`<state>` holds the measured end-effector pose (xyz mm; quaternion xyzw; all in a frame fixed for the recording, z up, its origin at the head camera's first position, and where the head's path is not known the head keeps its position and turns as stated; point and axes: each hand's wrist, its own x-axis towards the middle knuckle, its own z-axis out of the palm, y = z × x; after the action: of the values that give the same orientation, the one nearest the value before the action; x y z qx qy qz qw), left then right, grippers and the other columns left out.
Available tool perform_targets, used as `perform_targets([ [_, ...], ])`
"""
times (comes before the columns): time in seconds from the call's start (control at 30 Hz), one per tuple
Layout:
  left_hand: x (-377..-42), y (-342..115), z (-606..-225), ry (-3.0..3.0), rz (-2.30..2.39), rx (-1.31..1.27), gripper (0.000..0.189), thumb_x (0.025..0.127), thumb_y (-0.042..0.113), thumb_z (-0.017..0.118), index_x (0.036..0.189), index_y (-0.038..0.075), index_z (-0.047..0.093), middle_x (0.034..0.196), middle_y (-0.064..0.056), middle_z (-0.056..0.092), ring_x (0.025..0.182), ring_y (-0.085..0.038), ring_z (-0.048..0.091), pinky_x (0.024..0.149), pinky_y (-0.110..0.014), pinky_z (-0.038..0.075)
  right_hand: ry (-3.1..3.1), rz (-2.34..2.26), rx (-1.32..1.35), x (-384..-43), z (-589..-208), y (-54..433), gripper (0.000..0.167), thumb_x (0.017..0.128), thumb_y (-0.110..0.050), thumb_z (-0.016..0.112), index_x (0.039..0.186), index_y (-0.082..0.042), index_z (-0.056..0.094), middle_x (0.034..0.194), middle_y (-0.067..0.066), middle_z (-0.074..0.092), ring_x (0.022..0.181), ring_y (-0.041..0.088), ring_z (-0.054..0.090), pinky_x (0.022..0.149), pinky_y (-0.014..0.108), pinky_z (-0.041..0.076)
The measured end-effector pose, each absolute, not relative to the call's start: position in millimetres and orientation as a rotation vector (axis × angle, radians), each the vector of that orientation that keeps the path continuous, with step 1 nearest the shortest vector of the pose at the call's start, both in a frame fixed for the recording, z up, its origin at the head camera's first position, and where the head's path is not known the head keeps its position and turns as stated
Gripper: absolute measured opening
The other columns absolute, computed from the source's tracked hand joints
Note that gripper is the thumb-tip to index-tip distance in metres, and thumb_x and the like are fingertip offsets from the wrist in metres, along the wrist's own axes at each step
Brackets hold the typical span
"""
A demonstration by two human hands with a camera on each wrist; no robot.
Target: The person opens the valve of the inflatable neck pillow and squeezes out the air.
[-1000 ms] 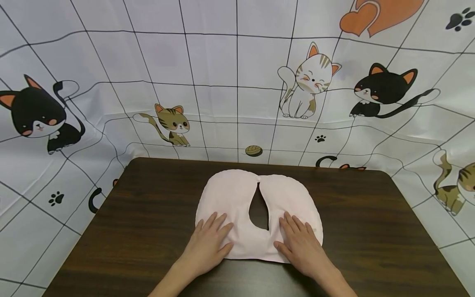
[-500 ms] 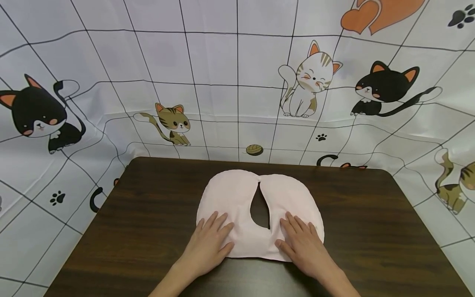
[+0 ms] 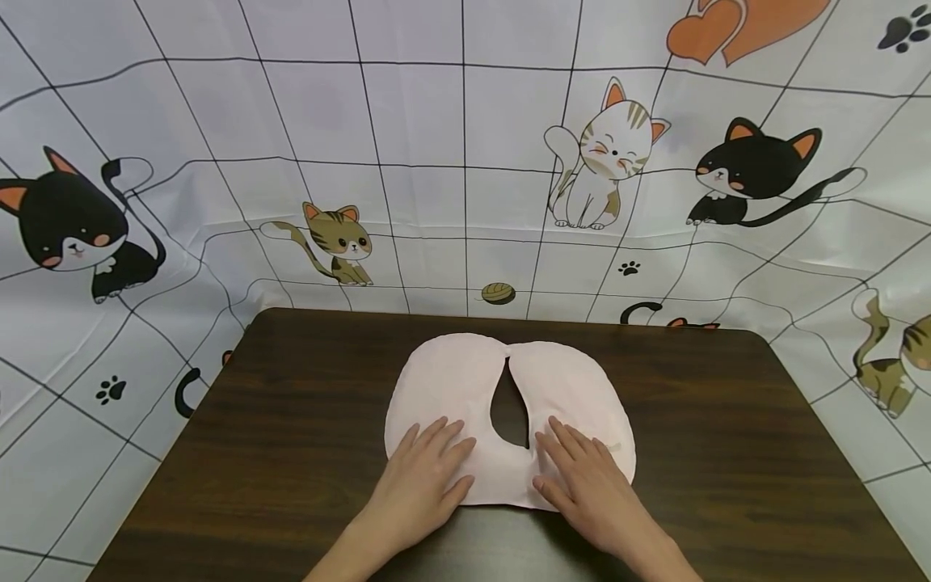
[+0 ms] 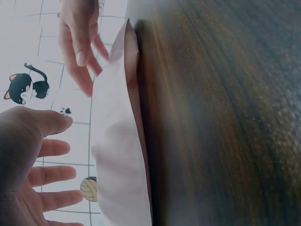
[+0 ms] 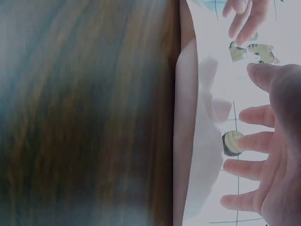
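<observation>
A pale pink U-shaped neck pillow lies flat on the table, its two far ends meeting above a teardrop-shaped opening. Over the near left part of the pillow is my left hand, fingers spread and straight. My right hand is over the near right part, also with fingers spread. The left wrist view shows a gap between the left hand and the pillow. From the right wrist, the right hand likewise appears raised off the pillow's surface. Neither hand grips anything.
The dark wood-grain table has rounded far corners. Behind it and along both sides hangs a white grid-patterned sheet printed with cartoon cats, paw prints, hearts and a yarn ball.
The left hand has shifted a little to the right and the right hand slightly to the left, bringing them closer together. The pillow has stayed in place.
</observation>
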<state>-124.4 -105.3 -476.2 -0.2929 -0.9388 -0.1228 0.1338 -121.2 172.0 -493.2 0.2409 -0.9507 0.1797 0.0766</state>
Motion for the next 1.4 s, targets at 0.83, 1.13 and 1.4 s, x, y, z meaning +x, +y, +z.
perform_targets([
  [0.83,-120,-89,-489,-2.797,-0.098,-0.989,0.039,0.091,0.034,0.076,0.127,0.02,0.072,0.142,-0.003,0.061,0.138,-0.025,0.051,0.106,-0.058,0.043,-2.739,0.433,1.082,-109,-505,166,0.044,0.104,-0.041,0.058,0.142,-0.018,0.063,0.156,0.005,0.048,0.141,0.033,0.046,0.102,0.063,0.043],
  [1.13,-120,-88,-493,-2.833,-0.018,-1.03,0.041,0.093,0.039,0.072,0.13,0.022,0.071,0.145,-0.004,0.059,0.139,-0.026,0.049,0.108,-0.059,0.04,-2.743,0.385,1.099,-108,-509,167,0.043,0.104,-0.042,0.058,0.138,-0.017,0.066,0.156,0.01,0.048,0.142,0.036,0.045,0.101,0.066,0.042],
  [1.4,-120,-89,-493,-2.831,-0.001,-1.037,0.04,0.094,0.04,0.071,0.13,0.022,0.071,0.145,-0.004,0.059,0.139,-0.027,0.05,0.108,-0.059,0.04,-2.75,0.375,1.086,-110,-509,164,0.042,0.103,-0.043,0.059,0.135,-0.018,0.068,0.155,0.012,0.049,0.142,0.036,0.045,0.102,0.066,0.041],
])
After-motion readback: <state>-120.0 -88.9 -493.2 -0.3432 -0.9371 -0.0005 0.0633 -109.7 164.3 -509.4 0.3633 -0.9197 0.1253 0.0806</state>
